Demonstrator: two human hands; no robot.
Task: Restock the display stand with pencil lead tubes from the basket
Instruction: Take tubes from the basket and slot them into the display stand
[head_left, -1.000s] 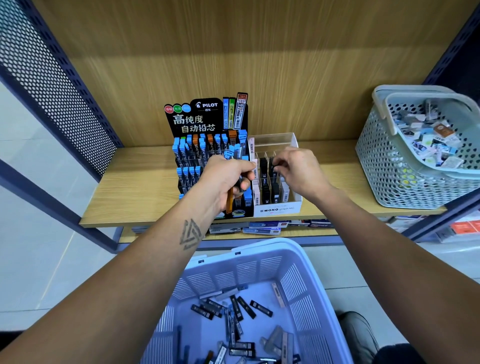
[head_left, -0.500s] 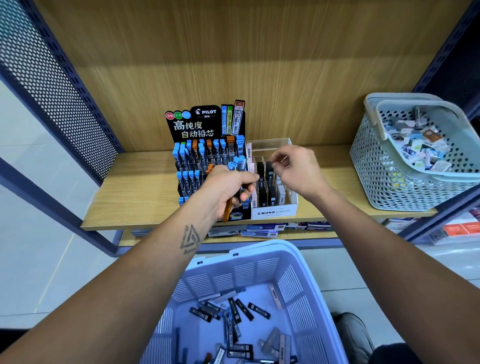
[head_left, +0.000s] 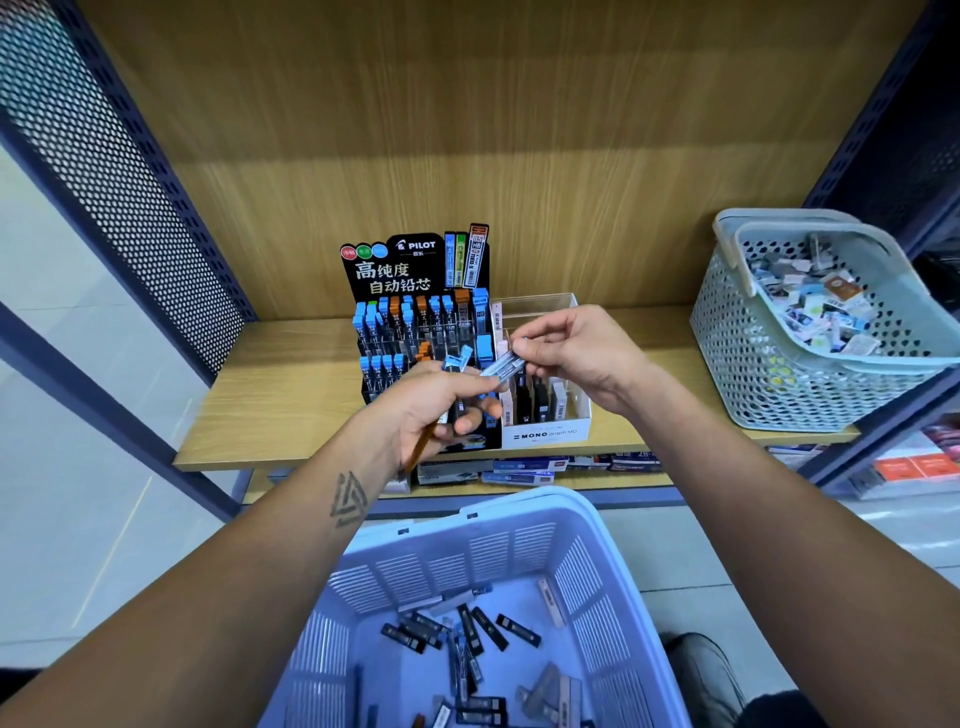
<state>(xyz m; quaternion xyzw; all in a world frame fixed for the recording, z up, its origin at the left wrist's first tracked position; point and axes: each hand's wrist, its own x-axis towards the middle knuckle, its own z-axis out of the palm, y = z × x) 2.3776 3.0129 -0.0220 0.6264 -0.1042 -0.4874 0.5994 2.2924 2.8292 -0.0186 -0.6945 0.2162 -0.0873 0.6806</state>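
At mid-frame, our left hand (head_left: 431, 410) gripped a bundle of tubes (head_left: 457, 361); our right hand (head_left: 576, 353) pinched one tube (head_left: 501, 368) between them, just in front of the stand (head_left: 415, 322). A loose pull could spill the bundle. How many tubes we held was probably hidden by the fingers (head_left: 470, 423). More lay in the basket (head_left: 597, 597) below.

Bright, even light is falling from above, leaving a dark band of shadow across the upper back panel (head_left: 467, 104). The wide lens is bending the shelf posts (head_left: 119, 182) at the edges. Motion blur is softening the corners and both hands slightly.
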